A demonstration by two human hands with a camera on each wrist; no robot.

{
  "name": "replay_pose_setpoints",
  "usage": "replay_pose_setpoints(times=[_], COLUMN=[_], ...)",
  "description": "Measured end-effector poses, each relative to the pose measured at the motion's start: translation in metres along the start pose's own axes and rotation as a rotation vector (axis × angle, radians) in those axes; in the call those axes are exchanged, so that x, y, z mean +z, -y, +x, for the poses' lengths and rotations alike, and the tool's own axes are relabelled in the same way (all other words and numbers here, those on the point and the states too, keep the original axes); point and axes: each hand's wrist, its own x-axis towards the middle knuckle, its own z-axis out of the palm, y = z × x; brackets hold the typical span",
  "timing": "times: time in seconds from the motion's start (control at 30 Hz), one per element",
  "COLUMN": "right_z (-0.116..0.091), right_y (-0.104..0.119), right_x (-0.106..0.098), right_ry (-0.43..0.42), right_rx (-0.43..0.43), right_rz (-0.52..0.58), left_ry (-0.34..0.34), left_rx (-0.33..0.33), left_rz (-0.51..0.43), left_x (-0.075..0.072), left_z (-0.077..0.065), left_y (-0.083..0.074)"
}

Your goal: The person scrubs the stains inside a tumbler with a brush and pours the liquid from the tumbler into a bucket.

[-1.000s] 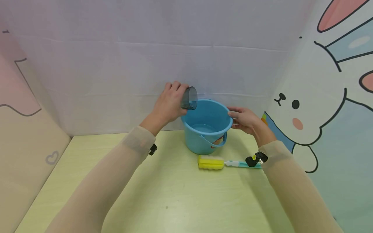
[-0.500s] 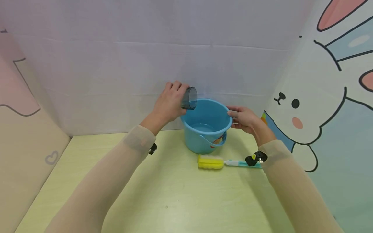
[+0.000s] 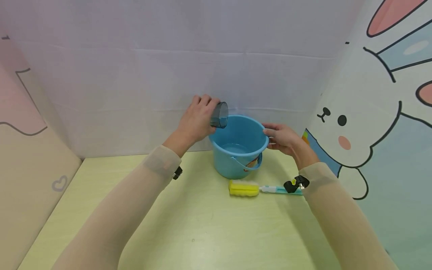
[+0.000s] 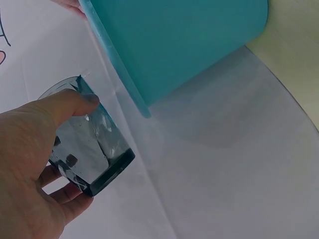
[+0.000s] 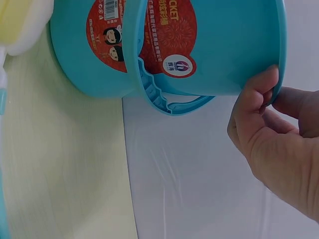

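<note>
My left hand (image 3: 195, 122) grips a dark see-through cup (image 3: 220, 114), tipped on its side with the mouth toward the bucket. In the left wrist view the thumb lies along the cup (image 4: 94, 144) and the other fingers curl behind it. Just below and to the right stands a blue bucket (image 3: 224, 163) on the table, with what looks like some liquid at its bottom. Its rim is pinched on the right side by my right hand (image 3: 285, 139). The right wrist view shows the fingers and thumb of that hand (image 5: 279, 134) on either side of the rim, near a red label (image 5: 167, 37).
In front of the bucket lies a brush with a yellow sponge head (image 3: 244, 188) and a white and teal handle (image 3: 278, 190). The pale table (image 3: 189, 221) meets a white backdrop (image 3: 135, 93) behind. A rabbit-print panel (image 3: 368, 131) stands at right.
</note>
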Motion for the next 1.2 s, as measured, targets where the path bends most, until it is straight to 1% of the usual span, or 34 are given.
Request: replay_pose_setpoints(times=[0.27,1.2], right_z=[-0.0007,-0.0014], right_y=[-0.0003,-0.0014], right_x=[-0.0009,-0.0024], right_ry=[0.002,0.002], right_rx=[-0.002,-0.005], right_rz=[-0.007,-0.003], left_ry=[-0.019,-0.022], left_rx=[0.011,0.032], left_rz=[0.004,0.025], left_x=[-0.0002,0.0014], left_z=[0.0007,0.0021], left_y=[-0.0008,-0.0017])
